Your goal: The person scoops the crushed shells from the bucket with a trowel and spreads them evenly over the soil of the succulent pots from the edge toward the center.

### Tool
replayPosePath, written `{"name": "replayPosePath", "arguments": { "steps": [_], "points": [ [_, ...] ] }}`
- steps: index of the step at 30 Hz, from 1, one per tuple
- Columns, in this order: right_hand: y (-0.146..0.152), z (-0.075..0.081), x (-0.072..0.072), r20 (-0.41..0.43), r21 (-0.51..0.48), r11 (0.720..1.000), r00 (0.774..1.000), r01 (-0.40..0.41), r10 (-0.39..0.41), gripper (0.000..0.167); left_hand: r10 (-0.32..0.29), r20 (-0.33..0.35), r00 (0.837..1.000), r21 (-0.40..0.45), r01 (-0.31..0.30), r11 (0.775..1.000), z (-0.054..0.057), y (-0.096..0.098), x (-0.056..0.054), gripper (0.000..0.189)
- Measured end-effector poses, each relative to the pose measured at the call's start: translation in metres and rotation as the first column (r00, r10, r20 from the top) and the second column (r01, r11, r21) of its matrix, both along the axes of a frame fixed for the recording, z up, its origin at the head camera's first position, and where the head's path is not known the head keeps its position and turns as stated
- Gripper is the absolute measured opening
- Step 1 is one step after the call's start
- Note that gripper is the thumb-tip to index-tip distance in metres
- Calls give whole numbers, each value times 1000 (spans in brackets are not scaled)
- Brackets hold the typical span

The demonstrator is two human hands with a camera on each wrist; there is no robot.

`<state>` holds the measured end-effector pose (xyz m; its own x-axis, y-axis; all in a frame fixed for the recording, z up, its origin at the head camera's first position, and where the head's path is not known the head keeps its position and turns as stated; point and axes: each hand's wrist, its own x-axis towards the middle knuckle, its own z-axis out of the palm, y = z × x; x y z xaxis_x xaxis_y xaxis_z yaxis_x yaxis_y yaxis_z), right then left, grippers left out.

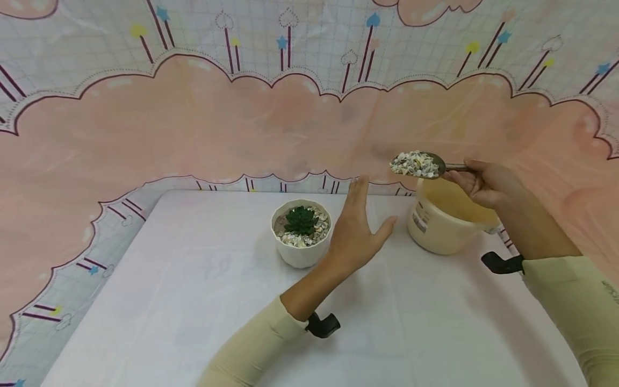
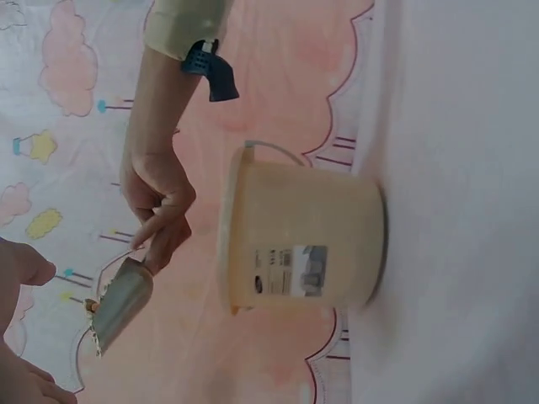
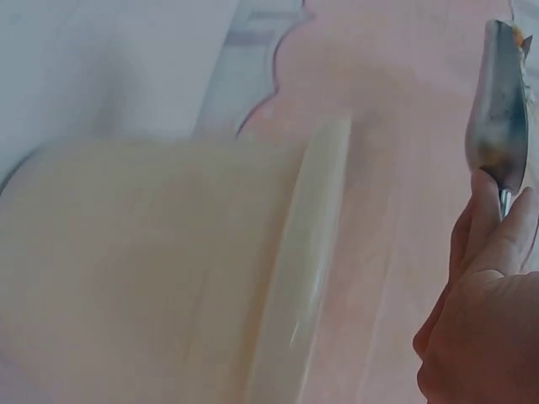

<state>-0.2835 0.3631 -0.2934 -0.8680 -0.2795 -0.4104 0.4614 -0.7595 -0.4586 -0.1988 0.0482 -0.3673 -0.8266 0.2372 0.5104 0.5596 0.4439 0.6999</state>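
The right hand held a small metal scoop by its thin handle, fingers and thumb curled round it. The scoop was piled high w/ little stones, pale and grey bits mixed. It hung in the air just above the rim of the cream bucket, which stood on the white table near the back edge. In the left wrist view the same scoop tipped a bit down at the front, w/ a few stones showing at its lip. The left hand was open, fingers straight and close together, thumb out to the side. It sat between the bucket and a small white pot, just beside the pot; I couldn't tell if it touched the pot or the table, prob. neither. The pot held a green plant w/ the same stones spread round it. The stones looked loose and light, so they'd likely roll off fast if the scoop tilted or shook. The scoop was stiff and prob. a bit slippery, so the thin handle, near the bowl, looked like the best place to hold it, kept flat. The right wrist view was blurry, but showed the scoop past the bucket rim.
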Motion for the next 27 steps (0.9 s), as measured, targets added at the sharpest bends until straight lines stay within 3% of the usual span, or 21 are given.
{"name": "replayPosePath", "arguments": {
  "steps": [3, 7, 15, 22, 27],
  "points": [
    [-25, 3, -5, -18, 8, 999, 999, -36, 36, 36, 42, -20, 999, 19, -41, 999, 0, -20, 7, 90],
    [-54, 2, -11, -20, 14, 998, 998, -64, 64, 29, 89, -42, 995, 46, -87, 995, -2, -45, 16, 90],
    [-101, -6, -21, -39, 101, 989, 992, -112, 117, 14, 194, -86, 977, 86, -186, 979, -12, -90, 19, 96],
    [-126, -21, -32, -57, 178, 974, 987, -137, 149, 25, 252, -3, 968, 41, -252, 967, -30, -115, 21, 100],
    [-136, -32, -36, -36, 205, 966, 985, -160, 170, 22, 294, 45, 955, 25, -296, 955, -40, -128, 23, 107]
  ]
}}
